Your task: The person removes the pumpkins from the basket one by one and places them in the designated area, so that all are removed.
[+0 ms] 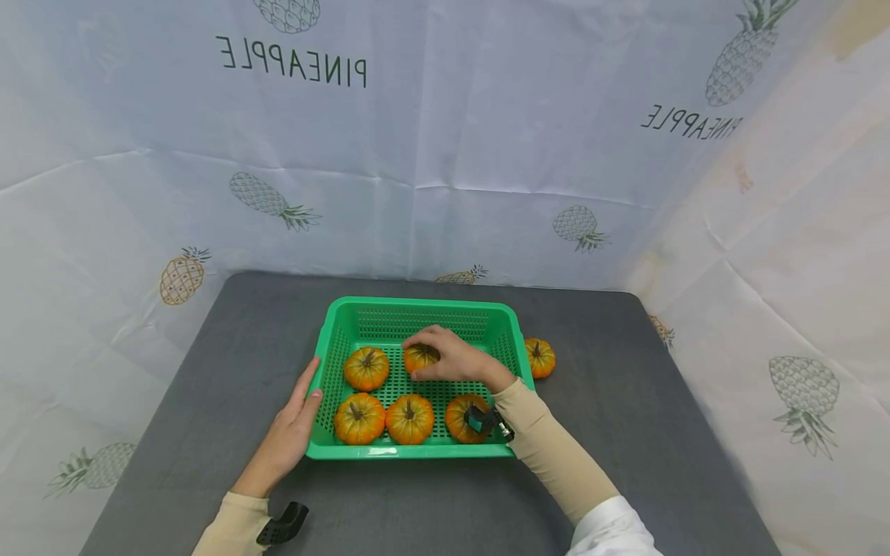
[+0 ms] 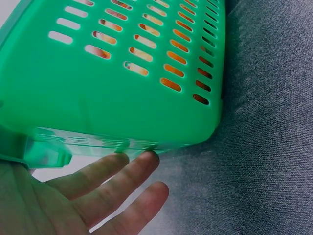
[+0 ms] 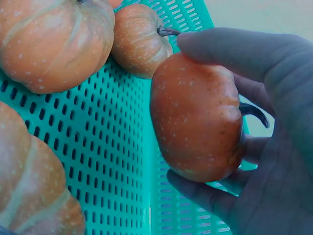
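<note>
A green plastic basket (image 1: pixel 424 454) with slotted walls stands on the grey table. My right hand (image 1: pixel 452 357) grips a small orange pumpkin (image 1: pixel 420 357) inside it, towards the back; in the right wrist view the thumb and fingers curl round the pumpkin (image 3: pixel 195 117), its dark stem facing the palm. Along the front of the basket lie a left pumpkin (image 1: pixel 359 419), a middle pumpkin (image 1: pixel 409 419) and a right pumpkin (image 1: pixel 459 421), partly covered by the wrist camera. Another pumpkin (image 1: pixel 366 368) sits at the back left. My left hand (image 1: pixel 288 432) rests against the basket's left side, fingers extended.
One more pumpkin (image 1: pixel 540 357) lies on the table (image 1: pixel 598 401) just outside the basket's right wall. Behind the table hangs a white cloth (image 1: pixel 473 131) printed with pineapples, which also covers both sides.
</note>
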`<state>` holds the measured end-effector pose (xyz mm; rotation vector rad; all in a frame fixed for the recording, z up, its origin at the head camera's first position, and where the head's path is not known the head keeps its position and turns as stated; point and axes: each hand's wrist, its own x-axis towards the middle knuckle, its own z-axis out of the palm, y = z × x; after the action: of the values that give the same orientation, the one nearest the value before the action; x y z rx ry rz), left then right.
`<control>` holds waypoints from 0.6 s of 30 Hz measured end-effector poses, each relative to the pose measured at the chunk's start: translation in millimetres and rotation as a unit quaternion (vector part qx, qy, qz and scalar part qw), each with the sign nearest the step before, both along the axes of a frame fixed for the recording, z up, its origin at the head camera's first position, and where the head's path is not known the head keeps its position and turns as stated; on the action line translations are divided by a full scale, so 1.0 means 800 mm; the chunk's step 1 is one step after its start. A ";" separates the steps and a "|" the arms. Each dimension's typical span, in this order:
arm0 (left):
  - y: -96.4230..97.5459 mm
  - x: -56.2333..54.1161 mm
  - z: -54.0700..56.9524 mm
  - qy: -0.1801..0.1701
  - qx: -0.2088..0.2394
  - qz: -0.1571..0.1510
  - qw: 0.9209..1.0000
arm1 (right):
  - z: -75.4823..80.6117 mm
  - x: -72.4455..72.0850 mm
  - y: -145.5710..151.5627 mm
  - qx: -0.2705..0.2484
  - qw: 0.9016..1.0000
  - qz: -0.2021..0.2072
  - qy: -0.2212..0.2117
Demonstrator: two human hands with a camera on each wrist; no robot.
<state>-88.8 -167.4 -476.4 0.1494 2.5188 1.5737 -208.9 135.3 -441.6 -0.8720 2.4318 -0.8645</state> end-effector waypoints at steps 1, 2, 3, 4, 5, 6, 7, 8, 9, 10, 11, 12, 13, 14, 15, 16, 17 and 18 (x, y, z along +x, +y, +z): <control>0.000 0.000 0.000 0.000 0.000 0.000 1.000 | 0.001 0.000 0.000 -0.004 1.000 0.002 0.003; 0.000 0.000 0.000 0.000 0.000 0.000 1.000 | 0.002 0.001 0.000 -0.008 1.000 0.003 0.002; 0.000 0.000 0.000 0.000 0.000 0.000 1.000 | 0.003 0.001 0.000 -0.013 1.000 0.005 0.005; 0.000 0.000 0.000 0.000 0.000 0.000 1.000 | 0.004 0.001 0.000 -0.017 1.000 0.007 0.006; 0.000 0.000 0.000 -0.001 0.000 0.000 1.000 | 0.005 0.002 0.000 -0.019 1.000 0.008 0.007; 0.000 0.000 0.001 -0.002 0.000 0.000 1.000 | 0.005 0.002 0.000 -0.022 1.000 0.009 0.007; 0.000 0.000 0.001 -0.002 -0.001 0.001 1.000 | 0.006 0.003 0.001 -0.024 1.000 0.010 0.007; 0.000 0.000 0.001 -0.003 -0.001 0.001 1.000 | 0.007 0.003 0.001 -0.025 1.000 0.009 0.007; 0.000 0.000 0.001 -0.004 -0.002 0.001 1.000 | 0.007 0.004 0.001 -0.024 1.000 0.008 0.007; 0.000 0.000 0.001 -0.005 -0.003 0.001 1.000 | 0.008 0.004 0.001 -0.024 1.000 0.007 0.006; 0.000 0.000 0.001 -0.006 -0.004 0.001 1.000 | 0.009 0.005 0.001 -0.024 1.000 0.005 0.004; 0.000 0.000 0.001 -0.007 -0.004 0.001 1.000 | 0.010 0.005 0.002 -0.024 1.000 0.002 0.003; 0.000 0.000 0.001 -0.007 -0.004 0.001 1.000 | 0.011 0.005 0.002 -0.023 1.000 0.000 0.002; 0.000 0.000 0.001 -0.007 -0.005 0.002 1.000 | 0.012 0.006 0.002 -0.023 1.000 -0.003 -0.001; 0.000 0.000 0.001 -0.006 -0.005 0.002 1.000 | 0.013 0.006 0.003 -0.024 1.000 -0.005 -0.002; 0.000 0.000 0.000 -0.006 -0.003 0.001 1.000 | 0.013 0.007 0.004 -0.023 1.000 -0.008 -0.003; 0.000 0.000 0.000 -0.004 -0.002 0.001 1.000 | 0.014 0.007 0.005 -0.023 1.000 -0.010 -0.003; 0.000 0.000 0.000 -0.003 -0.002 0.001 1.000 | 0.014 0.007 0.006 -0.022 1.000 -0.013 -0.002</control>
<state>-88.4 -167.0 -476.3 0.1414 2.5180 1.5679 -203.3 139.8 -430.5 -0.8556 2.4339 -0.9307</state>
